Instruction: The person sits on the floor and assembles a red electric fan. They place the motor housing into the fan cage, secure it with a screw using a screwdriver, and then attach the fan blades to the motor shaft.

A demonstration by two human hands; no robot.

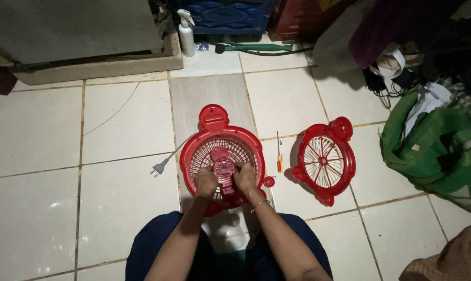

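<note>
A red plastic fan body [220,151] with a round grille lies flat on the tiled floor in front of me. At its centre sits a red motor housing [223,170]. My left hand [206,181] grips the housing's left side and my right hand [245,177], with a thin bracelet on the wrist, grips its right side. A second red grille [325,159] lies apart to the right. Between the two lies a small screwdriver [279,156] with a yellow and red handle. A small red cap [268,181] rests beside my right hand.
The fan's grey cord and plug [159,167] lie to the left. A white spray bottle [186,34] stands at the back near a concrete ledge. Green cloth [433,145] and piled clothes and cables fill the right side. My knees in dark blue are at the bottom.
</note>
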